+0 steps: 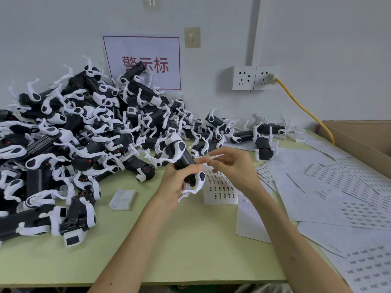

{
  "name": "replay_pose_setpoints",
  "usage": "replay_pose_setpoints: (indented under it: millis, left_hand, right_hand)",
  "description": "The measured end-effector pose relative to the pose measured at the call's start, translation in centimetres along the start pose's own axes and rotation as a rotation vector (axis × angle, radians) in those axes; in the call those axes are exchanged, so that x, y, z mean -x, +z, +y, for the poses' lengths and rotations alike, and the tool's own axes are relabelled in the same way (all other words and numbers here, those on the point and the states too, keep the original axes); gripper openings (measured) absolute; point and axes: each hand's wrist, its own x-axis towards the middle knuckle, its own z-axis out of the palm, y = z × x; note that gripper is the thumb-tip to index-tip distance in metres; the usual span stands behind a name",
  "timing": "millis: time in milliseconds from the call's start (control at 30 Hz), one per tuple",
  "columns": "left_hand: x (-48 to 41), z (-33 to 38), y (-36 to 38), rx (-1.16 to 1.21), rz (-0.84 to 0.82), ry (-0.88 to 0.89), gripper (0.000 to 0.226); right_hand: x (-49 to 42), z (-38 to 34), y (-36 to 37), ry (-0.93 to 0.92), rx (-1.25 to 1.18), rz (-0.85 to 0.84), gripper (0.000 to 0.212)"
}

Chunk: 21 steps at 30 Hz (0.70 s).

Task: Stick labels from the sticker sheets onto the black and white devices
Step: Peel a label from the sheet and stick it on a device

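black and white device (186,159) tilted above a sticker sheet (220,193), tiny label (211,159) beside it; device pile (63,134) left.

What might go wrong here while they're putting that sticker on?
The tiny label pinched in the right hand could curl on itself or land crooked on the device, which the left hand holds in mid-air. The heaped pile beside it might slide. Loose sheets overlapping on the right could slip away.
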Motion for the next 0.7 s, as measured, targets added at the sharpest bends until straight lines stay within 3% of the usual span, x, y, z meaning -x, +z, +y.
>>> replay_pose_setpoints:
  millis: [100, 333, 400, 467, 500, 600, 700]
  left_hand:
    - [0.0, 0.0, 0.1, 0.017, 0.021, -0.01, 0.02]
    - [-0.1, -0.2, 0.1, 0.047, 0.014, -0.003, 0.017]
    - [-0.2, -0.3, 0.1, 0.058, 0.05, 0.005, 0.018]
    - [-0.3, -0.3, -0.1, 0.026, 0.073, 0.02, 0.035]
    - [-0.3, -0.3, -0.1, 0.013, 0.07, 0.029, 0.043]
    - [-0.3, -0.3, -0.1, -0.008, 0.05, 0.076, 0.052]
    - [-0.3, -0.5, 0.0, -0.026, 0.039, 0.125, 0.056]
  right_hand:
    - [0.0, 0.0, 0.1, -0.019, 0.018, 0.018, 0.006]
    - [0.1, -0.2, 0.4, -0.033, 0.137, 0.095, 0.016]
    - [0.1, -0.4, 0.3, -0.034, 0.086, 0.142, 0.016]
    - [0.1, -0.7, -0.1, -0.006, -0.059, 0.119, 0.007]
    - [0.2, -0.9, -0.2, 0.034, -0.138, 0.062, 0.014]
    - [0.4, -0.9, -0.1, 0.166, -0.224, -0.182, 0.065]
    - [0.7, -0.7, 1.3, 0.204, -0.242, -0.319, 0.076]
